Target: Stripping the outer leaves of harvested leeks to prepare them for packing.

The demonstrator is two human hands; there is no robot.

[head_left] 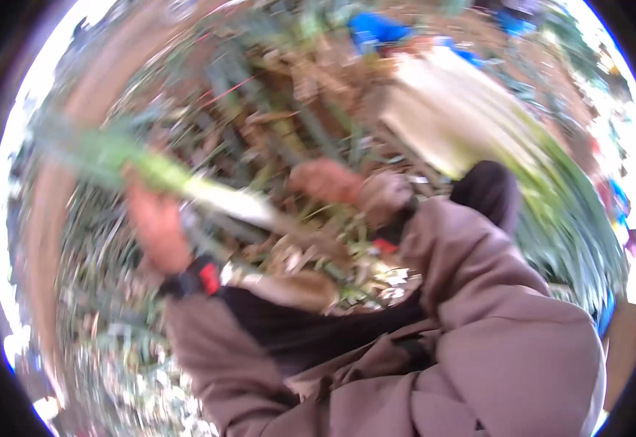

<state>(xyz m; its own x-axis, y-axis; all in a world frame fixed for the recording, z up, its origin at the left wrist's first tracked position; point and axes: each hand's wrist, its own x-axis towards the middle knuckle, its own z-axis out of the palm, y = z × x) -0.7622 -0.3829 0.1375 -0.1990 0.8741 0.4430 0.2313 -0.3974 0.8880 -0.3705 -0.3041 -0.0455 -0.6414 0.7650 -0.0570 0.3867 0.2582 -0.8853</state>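
At the left, my left hand point(159, 227) grips a leek point(238, 203), its green leaves reaching up and left and its white shank pointing right toward the middle. Motion blur smears both. My right hand point(350, 189) is near the middle, to the right of the leek's white end and apart from it as far as I can see. Its fingers point left but are too blurred to show whether they hold anything. To its upper right lies a large bundle of leeks point(441, 109), white shanks at the upper left and green leaves fanning down to the right.
Loose leek leaves and dry trimmings point(238, 109) cover the ground ahead. My bent leg in dark trousers point(310, 331) lies below my hands. Blue material point(377, 30) shows at the bundle's far end. A brown curved band point(48, 240) runs along the left.
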